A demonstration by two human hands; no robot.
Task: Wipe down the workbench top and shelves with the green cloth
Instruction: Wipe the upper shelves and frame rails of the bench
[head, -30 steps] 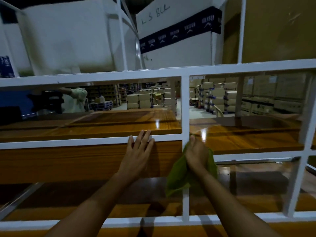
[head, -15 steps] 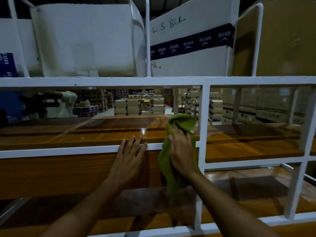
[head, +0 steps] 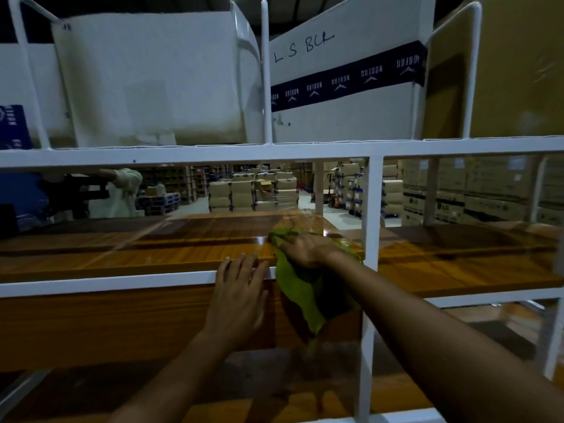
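Note:
The green cloth (head: 300,296) lies over the front edge of a glossy wooden shelf (head: 152,257), part of it on the shelf top and the rest hanging down in front. My right hand (head: 305,248) presses on the cloth on the shelf, just left of a white upright post (head: 370,239). My left hand (head: 238,296) rests flat, fingers spread, on the white front rail (head: 106,283) of that shelf, beside the cloth. A lower wooden shelf (head: 274,392) shows under my arms.
Large white boxes (head: 158,80) and a brown carton (head: 518,71) stand on the top tier above a white frame bar (head: 274,152). Through the frame I see stacked cartons (head: 253,190) on a warehouse floor and a person in a pale top (head: 122,190) at left.
My right hand carried the cloth up from the post and front rail onto the shelf top and pushed it further back. My left hand stayed on the rail. The view moved closer.

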